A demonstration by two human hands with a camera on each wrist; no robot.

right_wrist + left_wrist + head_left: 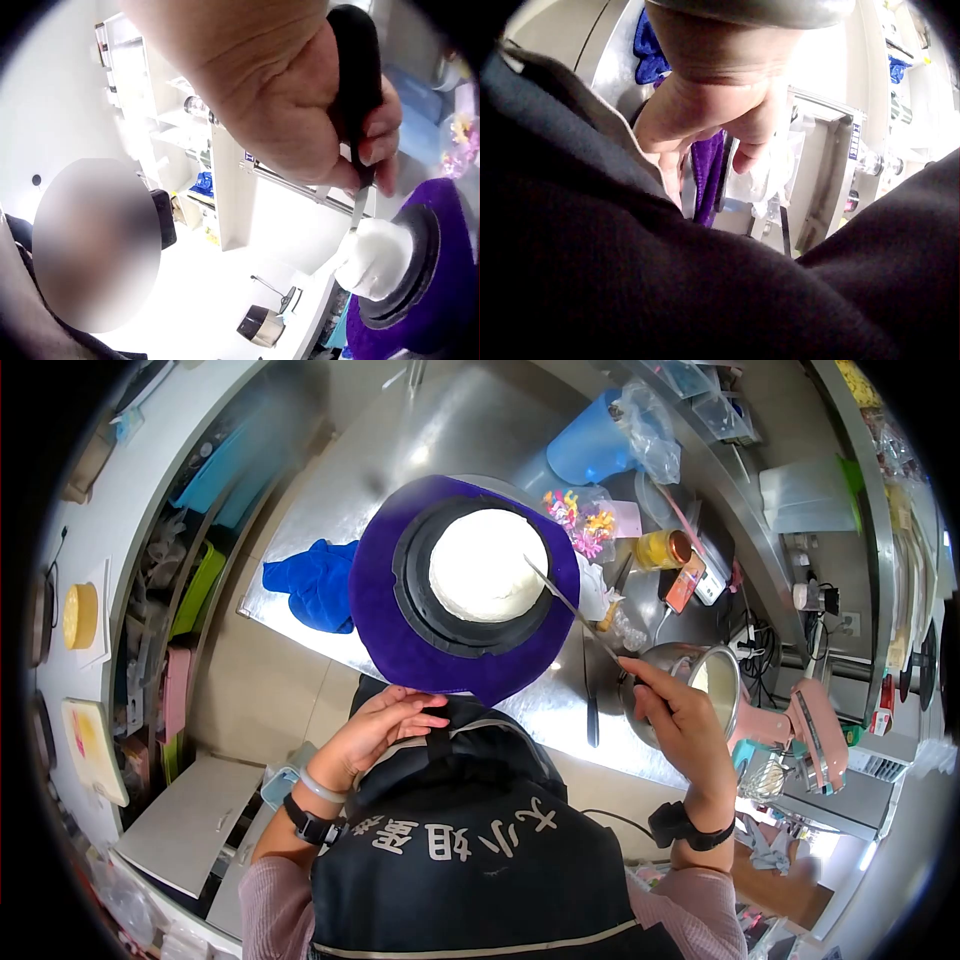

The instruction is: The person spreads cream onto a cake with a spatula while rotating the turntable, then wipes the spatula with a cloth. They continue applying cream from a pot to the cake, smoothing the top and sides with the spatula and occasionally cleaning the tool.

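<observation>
A round white-coated cake stands on a black turntable over a purple cloth. My right hand grips a spatula whose blade tip touches the cake's top near its right side. In the right wrist view the fingers of the right hand curl round a black handle, and the blade reaches the white cake. My left hand is at the cloth's near edge, fingers bent; the left wrist view shows this hand beside the purple cloth, its fingertips partly hidden.
A blue cloth lies left of the turntable. A second spatula rests on the metal table. Rightward are a mixing bowl and a pink mixer. Behind stand a blue jug, colourful decorations and a yellow jar.
</observation>
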